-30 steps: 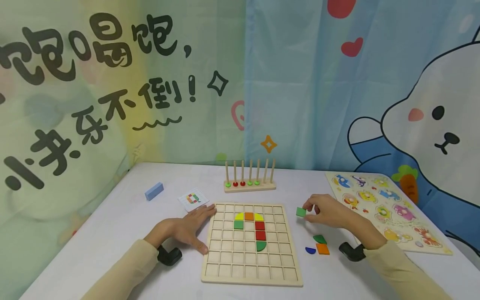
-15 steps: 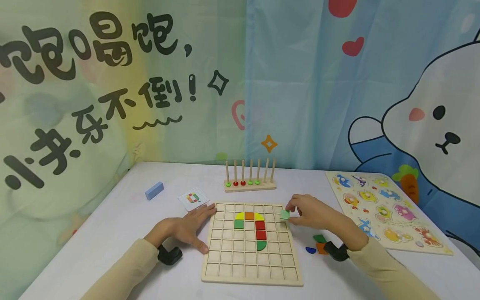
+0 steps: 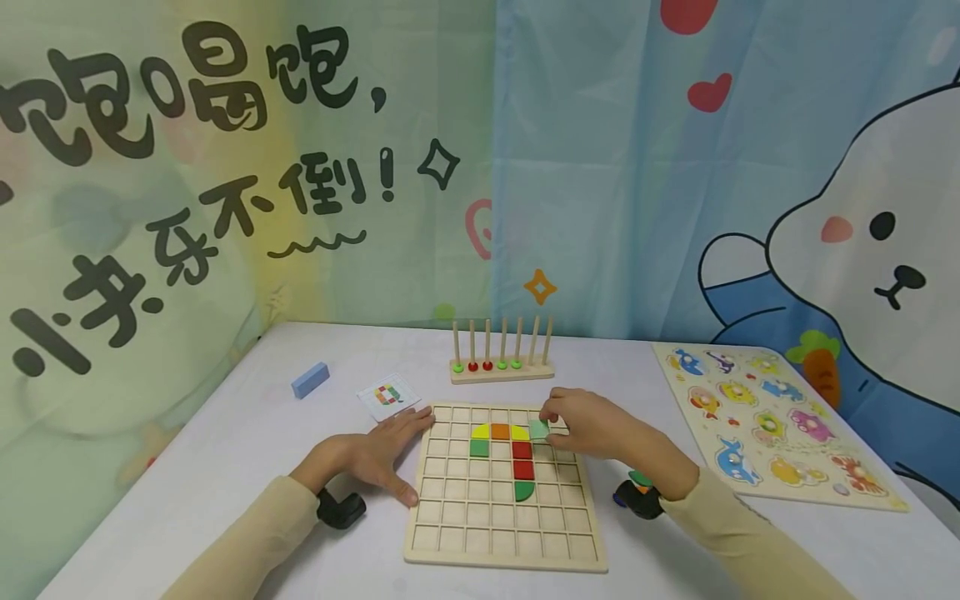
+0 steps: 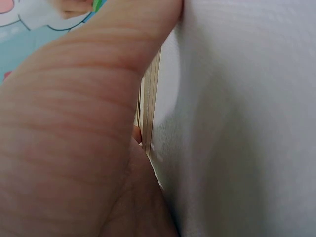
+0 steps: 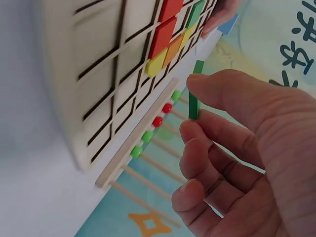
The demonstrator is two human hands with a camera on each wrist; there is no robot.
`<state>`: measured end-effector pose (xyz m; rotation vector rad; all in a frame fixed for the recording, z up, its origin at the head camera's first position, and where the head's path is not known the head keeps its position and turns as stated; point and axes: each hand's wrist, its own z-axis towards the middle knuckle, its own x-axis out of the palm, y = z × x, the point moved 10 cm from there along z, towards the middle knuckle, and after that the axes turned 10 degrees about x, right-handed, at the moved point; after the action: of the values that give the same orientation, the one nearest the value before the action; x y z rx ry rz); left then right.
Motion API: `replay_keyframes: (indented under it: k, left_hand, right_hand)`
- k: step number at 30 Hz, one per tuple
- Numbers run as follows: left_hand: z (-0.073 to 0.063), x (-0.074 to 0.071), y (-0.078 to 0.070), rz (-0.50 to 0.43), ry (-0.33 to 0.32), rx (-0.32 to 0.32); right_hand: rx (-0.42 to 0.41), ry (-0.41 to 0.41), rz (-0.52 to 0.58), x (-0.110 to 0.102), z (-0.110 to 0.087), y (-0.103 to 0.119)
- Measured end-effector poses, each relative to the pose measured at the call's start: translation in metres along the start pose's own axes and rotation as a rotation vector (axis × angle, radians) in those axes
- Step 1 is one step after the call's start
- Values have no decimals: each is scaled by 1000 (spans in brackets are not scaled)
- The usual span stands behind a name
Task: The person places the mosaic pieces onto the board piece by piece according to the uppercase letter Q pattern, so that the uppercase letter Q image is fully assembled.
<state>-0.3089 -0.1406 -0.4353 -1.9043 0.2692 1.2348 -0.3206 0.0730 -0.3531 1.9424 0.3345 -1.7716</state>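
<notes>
My right hand [image 3: 596, 425] pinches a green square tile [image 3: 538, 429] between thumb and fingertips, over the upper right part of the wooden grid board [image 3: 498, 546]. In the right wrist view the tile [image 5: 196, 91] appears edge-on, held above the board. On the board lie two yellow rounded pieces, an orange square [image 3: 500, 432], a green square [image 3: 479, 448], two red squares [image 3: 522, 460] and a green rounded piece [image 3: 524, 491]. My left hand [image 3: 375, 457] rests at the board's left edge, fingers spread, with thumb and fingertips touching the rim.
A pattern card [image 3: 387, 395] and a blue block [image 3: 311, 380] lie beyond the left hand. Behind the board stands a peg rack [image 3: 501, 375] with green and red beads. An animal puzzle board [image 3: 780, 425] lies at right. Loose pieces [image 3: 641, 478] are partly hidden behind the right wrist.
My right hand has carried the green tile leftward from beside the board to over its upper right squares. The left hand has stayed at the board's edge.
</notes>
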Motion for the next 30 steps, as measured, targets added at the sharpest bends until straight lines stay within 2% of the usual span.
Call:
replay_keyframes:
  k: [6,13,18,23,30]
  left_hand:
    - [0,0,-1,2,2,3]
    - [3,1,3,15,10,-37]
    - [2,1,4,22,9,-34]
    - [1,0,5,22,8,-29]
    - [2,0,4,19,8,-17]
  right_hand:
    - [-50,17,-27,6,7,21]
    - [-80,48,-36,18,13,48]
    - [-114,73,-60,26,16,65]
    - [-125,74,-115,35,19,76]
    - [-131,92,-116,40,20,86]
